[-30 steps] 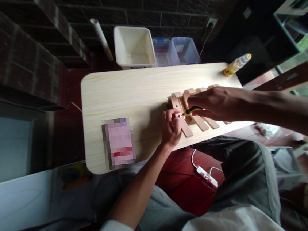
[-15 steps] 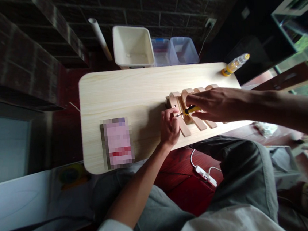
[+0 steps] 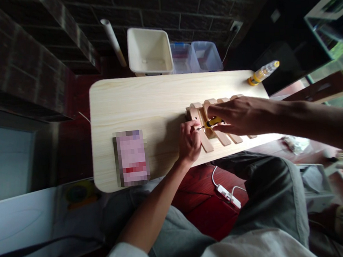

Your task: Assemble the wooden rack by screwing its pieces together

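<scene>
A wooden rack of curved slats (image 3: 203, 108) lies on the pale wooden table (image 3: 144, 102), near its front right edge. My right hand (image 3: 237, 115) grips a small yellow-and-black screwdriver (image 3: 212, 122), its tip pointing left at the rack's end piece. My left hand (image 3: 188, 141) is closed in a pinch right at the screwdriver's tip, against the end slat; what it pinches is too small to make out.
A pink-and-red booklet (image 3: 131, 157) lies front left on the table. A yellow-capped bottle (image 3: 263, 72) lies at the back right corner. Behind the table stand a white bin (image 3: 149, 51), two clear boxes (image 3: 196, 56) and a white tube (image 3: 113, 36). A white power strip (image 3: 227, 194) lies on the floor.
Both hands stay at the rack's end slat with the screwdriver; only the view has shifted slightly.
</scene>
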`<state>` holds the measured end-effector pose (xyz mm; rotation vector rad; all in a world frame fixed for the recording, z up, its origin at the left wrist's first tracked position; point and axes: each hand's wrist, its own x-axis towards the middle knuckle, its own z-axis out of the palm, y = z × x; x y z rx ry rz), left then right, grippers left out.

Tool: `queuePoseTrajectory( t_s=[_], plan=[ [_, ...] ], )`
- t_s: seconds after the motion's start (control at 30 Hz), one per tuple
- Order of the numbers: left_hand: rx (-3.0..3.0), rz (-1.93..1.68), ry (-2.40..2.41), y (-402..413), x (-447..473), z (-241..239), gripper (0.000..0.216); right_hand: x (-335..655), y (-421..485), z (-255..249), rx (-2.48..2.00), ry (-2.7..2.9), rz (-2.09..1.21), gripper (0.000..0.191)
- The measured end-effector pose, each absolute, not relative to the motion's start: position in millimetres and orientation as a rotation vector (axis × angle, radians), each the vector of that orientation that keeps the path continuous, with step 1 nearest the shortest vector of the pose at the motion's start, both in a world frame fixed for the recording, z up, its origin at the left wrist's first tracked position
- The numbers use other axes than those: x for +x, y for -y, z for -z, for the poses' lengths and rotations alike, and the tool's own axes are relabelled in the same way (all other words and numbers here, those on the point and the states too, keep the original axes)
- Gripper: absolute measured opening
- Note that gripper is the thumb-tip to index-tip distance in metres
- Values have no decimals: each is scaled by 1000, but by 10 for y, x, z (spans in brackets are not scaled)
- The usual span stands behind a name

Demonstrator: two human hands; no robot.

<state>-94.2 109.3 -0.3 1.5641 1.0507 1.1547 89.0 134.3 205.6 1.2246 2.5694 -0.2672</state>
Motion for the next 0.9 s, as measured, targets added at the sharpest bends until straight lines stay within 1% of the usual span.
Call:
queuePoseTrajectory(
  t_s=[0.07,0.17,0.33,0.5,0.57,0.7,0.9],
  plan=[
    [1565,-1157,-1046,-1096,-939,2,23,905,-1360,-2059,1186,-2597,262,32],
    [1564,-1161,-1043,-1095,-938,-1,23,893,-1391,-2094,1167,-2583,330,25],
    [1567,-1174,-1038,-1089,-941,-6,23,836,-1402,-2132,1244,-2484,398,23],
    [1568,-1143,-1061,-1089,-945,3,23,821,-1331,-2091,1308,-2456,320,26],
    [1572,-1147,-1058,-1094,-946,10,23,845,-1294,-2075,1293,-2506,304,26],
    [1582,-1155,-1042,-1102,-948,14,23,924,-1263,-2074,1208,-2636,265,34],
    [1567,-1138,-1059,-1097,-953,-1,21,976,-1319,-2051,1234,-2664,367,30]
  ],
)
